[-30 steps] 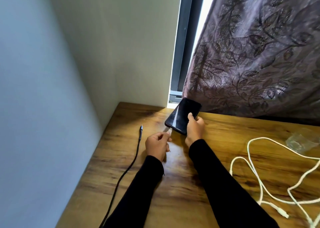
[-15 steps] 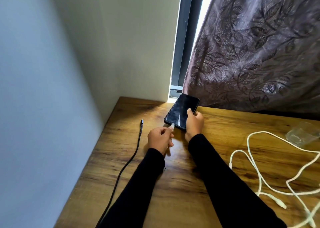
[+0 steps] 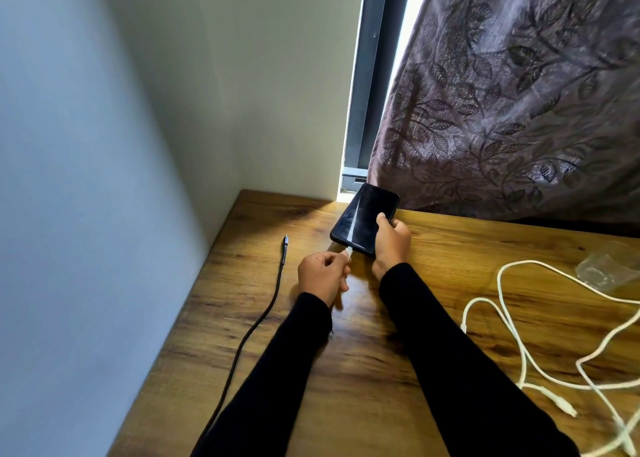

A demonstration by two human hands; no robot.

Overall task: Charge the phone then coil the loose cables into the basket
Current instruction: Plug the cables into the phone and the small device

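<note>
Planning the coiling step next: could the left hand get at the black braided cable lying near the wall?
Probably yes. The black braided cable lies bare on the wooden table just left of the left hand, nothing between, though that hand now pinches the white plug.

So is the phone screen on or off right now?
Off: the phone screen is dark, showing only a reflected streak, with the white plug at its port.

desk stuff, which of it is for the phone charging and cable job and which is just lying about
For the job: phone, white plug in the left hand, black cable, white cables.
Lying about: clear plastic cup, curtain.
</note>
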